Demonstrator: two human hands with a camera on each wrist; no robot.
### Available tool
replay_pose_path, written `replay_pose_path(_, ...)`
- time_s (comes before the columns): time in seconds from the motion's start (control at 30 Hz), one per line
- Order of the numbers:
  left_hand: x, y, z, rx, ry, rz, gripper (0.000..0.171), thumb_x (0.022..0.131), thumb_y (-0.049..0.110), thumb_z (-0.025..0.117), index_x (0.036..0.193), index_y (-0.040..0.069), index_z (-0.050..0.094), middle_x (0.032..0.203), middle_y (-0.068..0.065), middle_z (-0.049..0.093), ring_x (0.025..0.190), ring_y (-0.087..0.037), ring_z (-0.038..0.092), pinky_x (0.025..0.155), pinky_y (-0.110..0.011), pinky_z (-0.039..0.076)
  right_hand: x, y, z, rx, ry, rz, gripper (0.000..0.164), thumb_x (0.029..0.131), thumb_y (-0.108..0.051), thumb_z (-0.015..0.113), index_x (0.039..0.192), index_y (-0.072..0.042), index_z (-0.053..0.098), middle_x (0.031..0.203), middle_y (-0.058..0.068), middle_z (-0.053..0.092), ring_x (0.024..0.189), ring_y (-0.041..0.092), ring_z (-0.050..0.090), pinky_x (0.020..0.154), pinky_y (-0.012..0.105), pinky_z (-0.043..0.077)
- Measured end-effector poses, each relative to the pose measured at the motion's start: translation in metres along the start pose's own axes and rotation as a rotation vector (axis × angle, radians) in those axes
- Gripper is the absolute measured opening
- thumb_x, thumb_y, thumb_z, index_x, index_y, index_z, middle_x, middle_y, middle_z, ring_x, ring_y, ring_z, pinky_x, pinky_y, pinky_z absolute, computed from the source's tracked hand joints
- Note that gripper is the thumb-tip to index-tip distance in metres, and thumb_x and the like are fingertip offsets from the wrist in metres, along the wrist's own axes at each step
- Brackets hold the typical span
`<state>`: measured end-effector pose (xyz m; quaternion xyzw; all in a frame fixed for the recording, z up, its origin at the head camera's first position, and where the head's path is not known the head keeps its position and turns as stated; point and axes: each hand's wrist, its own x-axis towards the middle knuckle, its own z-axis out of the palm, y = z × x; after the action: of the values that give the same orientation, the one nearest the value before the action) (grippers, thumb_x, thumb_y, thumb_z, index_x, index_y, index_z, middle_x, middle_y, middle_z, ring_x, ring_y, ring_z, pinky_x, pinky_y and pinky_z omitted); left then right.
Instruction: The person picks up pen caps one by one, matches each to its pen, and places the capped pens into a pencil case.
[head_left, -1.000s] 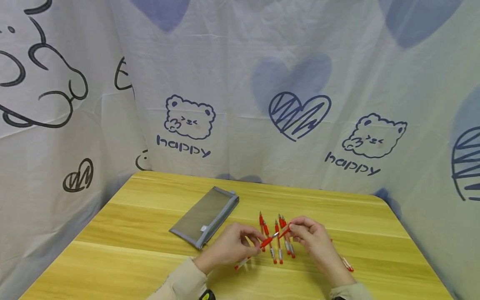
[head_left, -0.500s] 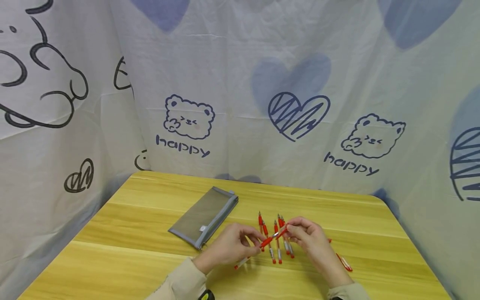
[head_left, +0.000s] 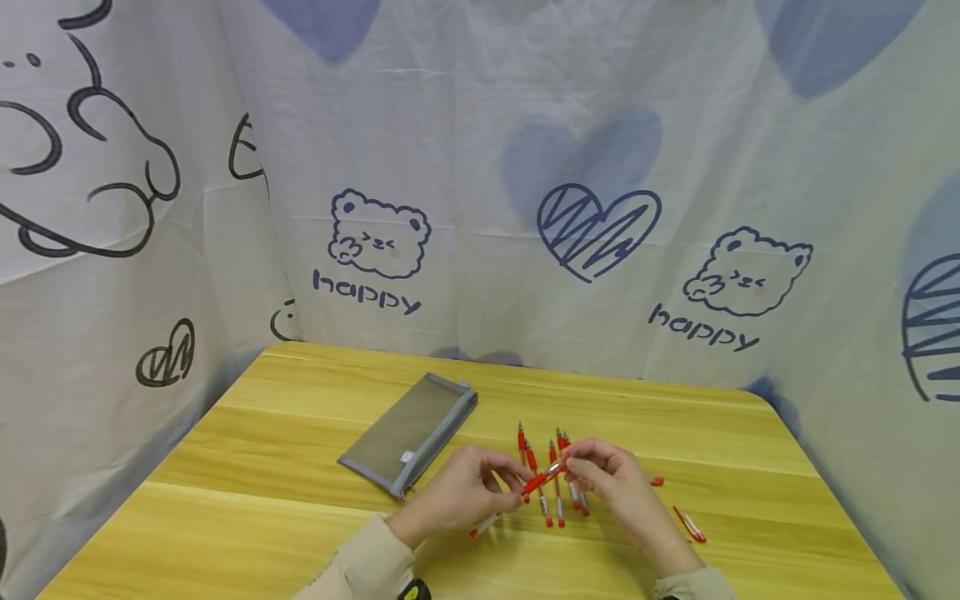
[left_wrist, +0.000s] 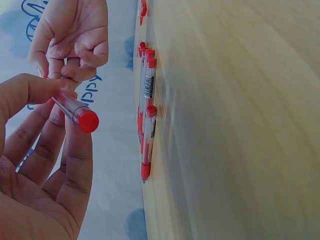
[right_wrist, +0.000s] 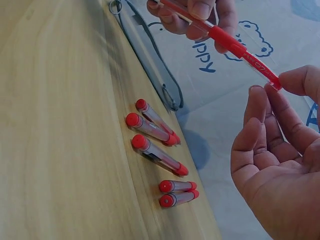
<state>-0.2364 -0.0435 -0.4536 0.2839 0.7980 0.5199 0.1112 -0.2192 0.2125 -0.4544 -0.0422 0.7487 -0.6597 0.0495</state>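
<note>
- Head view plus both wrist views: we have one red pen [right_wrist: 227,41] in the air above the table, slanted, red end plug toward our lower left, writing end toward our right.
- Clear cap [right_wrist: 257,65] with a red clip sits around the pen's writing end, in line with the barrel; how far on, we can't tell.
- Left hand [head_left: 468,483]: thumb and fingertips pinch the pen's barrel behind the red grip; the lower fingers are spread and loosely bent.
- Right hand [head_left: 611,475]: thumb and forefinger pinch the end of the cap; remaining fingers are loosely bent, nothing else held.
- Under and just beyond the hands we count five loose pens [right_wrist: 162,156], lying roughly side by side on the table, metal tips away from us, red end plugs toward us.
- Right of the right forearm: clear-and-red pieces [head_left: 690,525] that look like pen caps, lying close together; another red piece [head_left: 657,482] is beyond them, partly hidden by the arm.
- Left of the pens: grey see-through pouch [head_left: 405,425], flat, zip edge facing the pens.
- All of it rests on a yellow wood-grain table [head_left: 225,500].
- Behind: pale curtain [head_left: 480,125], printed with hearts, bears and "happy".
- We wear beige sleeves [head_left: 367,558].
</note>
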Motion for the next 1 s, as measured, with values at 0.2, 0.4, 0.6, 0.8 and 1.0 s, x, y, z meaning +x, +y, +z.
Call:
replay_pose_path(0.2,0.0000,-0.0002,0.0002,-0.006,-0.001,0.005,0.020,0.091,0.003,0.080,0.108,0.014,0.084,0.091,0.000,0.079,0.068,-0.013,0.068,0.064,-0.020,0.057,-0.0006,-0.0003,0.0007,-0.053,0.016,0.009,0.028,0.105,-0.018,0.070,0.120,0.006,0.070,0.093,-0.001,0.071,0.085,0.013,0.064,0.075,0.027,0.054)
replay_pose_path(0.4,-0.0002,-0.0007,0.0000,0.005,-0.009,-0.013,0.015,0.094,0.006,0.078,0.107,0.011,0.084,0.091,-0.001,0.081,0.073,-0.015,0.070,0.064,-0.020,0.056,0.0002,0.0011,0.0011,-0.091,0.049,0.029,0.034,0.104,-0.028,0.072,0.121,0.001,0.072,0.097,0.001,0.072,0.089,0.015,0.066,0.076,0.029,0.055)
replay_pose_path(0.6,0.0005,-0.0020,0.0013,0.025,-0.027,-0.020,0.015,0.095,0.006,0.078,0.109,0.009,0.083,0.091,0.000,0.080,0.077,-0.011,0.069,0.066,-0.020,0.055,0.0007,0.0023,0.0027,-0.108,0.079,0.036,0.032,0.104,-0.027,0.073,0.121,0.000,0.074,0.103,0.002,0.076,0.099,0.017,0.071,0.085,0.029,0.058)
replay_pose_path(0.8,0.0006,-0.0022,0.0018,-0.004,-0.071,-0.017,0.025,0.089,-0.003,0.080,0.113,0.003,0.080,0.094,-0.004,0.078,0.079,-0.005,0.069,0.072,-0.020,0.058,0.0008,0.0010,0.0042,-0.105,0.094,0.019,0.028,0.104,-0.023,0.073,0.119,0.001,0.074,0.102,0.003,0.076,0.098,0.019,0.072,0.085,0.029,0.060)
replay_pose_path(1.0,0.0010,-0.0028,0.0002,0.000,-0.091,-0.012,0.030,0.091,0.002,0.083,0.119,0.010,0.079,0.098,-0.002,0.079,0.083,-0.004,0.070,0.077,-0.019,0.059,-0.0004,0.0004,0.0027,-0.123,0.085,-0.001,0.032,0.104,-0.026,0.073,0.121,0.001,0.074,0.102,0.007,0.076,0.092,0.019,0.070,0.083,0.030,0.061)
